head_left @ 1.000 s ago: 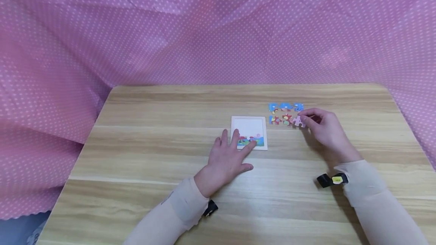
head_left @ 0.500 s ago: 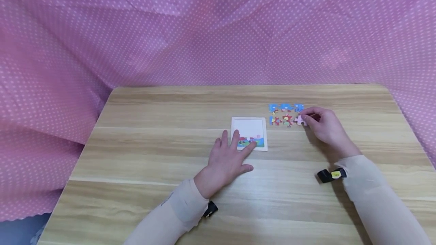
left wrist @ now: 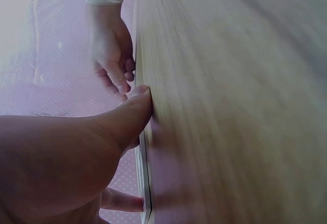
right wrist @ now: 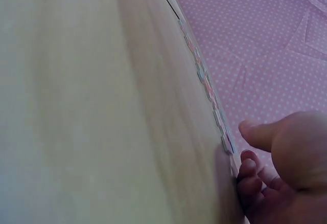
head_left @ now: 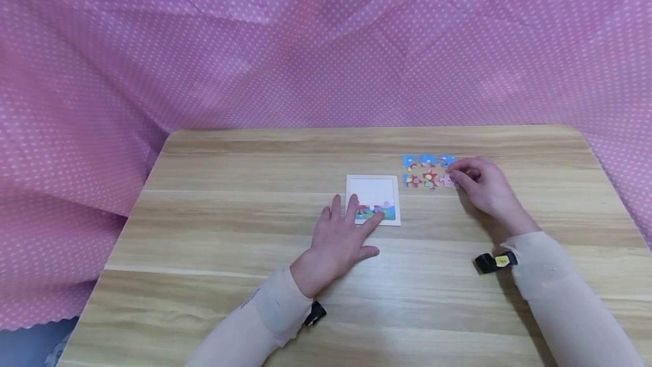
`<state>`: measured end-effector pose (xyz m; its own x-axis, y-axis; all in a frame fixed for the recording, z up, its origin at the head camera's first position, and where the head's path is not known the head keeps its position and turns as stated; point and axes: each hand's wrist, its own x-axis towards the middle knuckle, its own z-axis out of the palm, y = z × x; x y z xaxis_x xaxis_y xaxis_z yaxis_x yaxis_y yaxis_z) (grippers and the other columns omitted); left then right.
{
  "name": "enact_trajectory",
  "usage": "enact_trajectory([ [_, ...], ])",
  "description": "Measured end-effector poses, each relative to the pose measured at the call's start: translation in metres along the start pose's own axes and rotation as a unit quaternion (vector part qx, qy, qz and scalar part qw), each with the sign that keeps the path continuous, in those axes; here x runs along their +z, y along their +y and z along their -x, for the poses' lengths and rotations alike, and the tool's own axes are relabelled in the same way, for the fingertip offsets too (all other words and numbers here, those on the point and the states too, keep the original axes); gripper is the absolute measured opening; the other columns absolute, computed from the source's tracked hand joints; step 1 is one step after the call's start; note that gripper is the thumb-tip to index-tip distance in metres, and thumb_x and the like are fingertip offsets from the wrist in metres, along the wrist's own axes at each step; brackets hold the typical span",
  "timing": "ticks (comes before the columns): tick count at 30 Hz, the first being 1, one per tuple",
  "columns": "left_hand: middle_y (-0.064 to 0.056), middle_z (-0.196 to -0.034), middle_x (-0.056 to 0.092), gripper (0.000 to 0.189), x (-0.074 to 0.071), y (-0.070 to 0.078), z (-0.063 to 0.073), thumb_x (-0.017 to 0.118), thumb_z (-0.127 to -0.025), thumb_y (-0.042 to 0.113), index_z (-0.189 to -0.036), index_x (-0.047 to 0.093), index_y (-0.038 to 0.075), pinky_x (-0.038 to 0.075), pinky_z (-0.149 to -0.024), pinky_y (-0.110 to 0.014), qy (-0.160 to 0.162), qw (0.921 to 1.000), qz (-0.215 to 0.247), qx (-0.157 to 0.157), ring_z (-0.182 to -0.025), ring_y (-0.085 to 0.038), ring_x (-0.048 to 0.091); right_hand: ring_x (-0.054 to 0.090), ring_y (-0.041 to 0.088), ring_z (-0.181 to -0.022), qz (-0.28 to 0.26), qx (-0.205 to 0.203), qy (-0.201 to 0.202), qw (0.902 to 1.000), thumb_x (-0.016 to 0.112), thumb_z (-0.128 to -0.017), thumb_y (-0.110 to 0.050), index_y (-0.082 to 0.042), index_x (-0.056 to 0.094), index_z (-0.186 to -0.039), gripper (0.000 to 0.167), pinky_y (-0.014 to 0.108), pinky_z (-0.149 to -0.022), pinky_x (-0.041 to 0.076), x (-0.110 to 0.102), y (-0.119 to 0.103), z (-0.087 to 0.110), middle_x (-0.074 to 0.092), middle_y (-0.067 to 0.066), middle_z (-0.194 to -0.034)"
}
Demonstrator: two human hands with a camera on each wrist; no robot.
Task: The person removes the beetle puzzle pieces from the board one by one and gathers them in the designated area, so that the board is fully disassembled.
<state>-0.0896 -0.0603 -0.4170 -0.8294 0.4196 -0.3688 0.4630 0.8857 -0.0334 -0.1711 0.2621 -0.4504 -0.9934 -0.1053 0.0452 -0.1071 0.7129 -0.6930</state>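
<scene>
My left hand lies with fingers spread over the lower left of a square white puzzle tray. Along the tray's bottom is a colourful strip of picture, partly hidden by the fingers. My right hand is at the right end of several loose jigsaw pieces. Its fingertips overlap a pink puzzle piece, which lies flat on the table. In the right wrist view, the thumb is lifted apart from that row of pieces, while the other fingers curl loosely beside its near end.
Blue puzzle pieces form the back row, and a red piece is in the front row. Everything rests on a wood-grain table. A pink dotted cloth hangs behind it.
The pink puzzle piece has turned from tilted to roughly in line with its row. My right hand has shifted slightly away from me; my left hand stays still on the tray.
</scene>
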Motion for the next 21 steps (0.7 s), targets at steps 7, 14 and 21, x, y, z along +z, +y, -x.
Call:
enact_trajectory([
  [7, -0.019, -0.175, 0.030, 0.074, 0.0002, 0.0001, 0.0015, 0.052, -0.104, 0.071, -0.170, 0.028, 0.047, 0.038, -0.126, -0.060, 0.008, 1.0000, -0.003, 0.000, -0.159, -0.054, 0.031, 0.055, 0.030, -0.104, 0.008, -0.004, -0.040, 0.9992, 0.070, -0.106, -0.019, -0.001, 0.073, -0.128, 0.029, 0.031, -0.084, 0.043, 0.0001, 0.0032, 0.0062, 0.058, 0.022, -0.122],
  [14, -0.020, -0.175, 0.029, 0.074, 0.0004, 0.0008, 0.0017, 0.051, -0.104, 0.071, -0.170, 0.028, 0.047, 0.038, -0.125, -0.061, 0.008, 1.0000, -0.002, 0.002, -0.159, -0.055, 0.030, 0.055, 0.034, -0.107, 0.009, -0.016, -0.051, 0.9985, 0.070, -0.105, -0.011, 0.002, 0.072, -0.129, 0.027, 0.039, -0.088, 0.043, 0.0018, 0.0014, 0.0066, 0.057, 0.025, -0.126],
  [21, -0.020, -0.175, 0.029, 0.074, -0.0004, 0.0009, 0.0017, 0.051, -0.104, 0.071, -0.170, 0.028, 0.047, 0.038, -0.126, -0.061, 0.006, 1.0000, 0.000, 0.002, -0.160, -0.055, 0.030, 0.053, 0.033, -0.108, 0.008, -0.012, -0.056, 0.9983, 0.068, -0.105, -0.007, 0.002, 0.071, -0.131, 0.028, 0.037, -0.088, 0.042, 0.0006, 0.0001, 0.0067, 0.056, 0.026, -0.130],
])
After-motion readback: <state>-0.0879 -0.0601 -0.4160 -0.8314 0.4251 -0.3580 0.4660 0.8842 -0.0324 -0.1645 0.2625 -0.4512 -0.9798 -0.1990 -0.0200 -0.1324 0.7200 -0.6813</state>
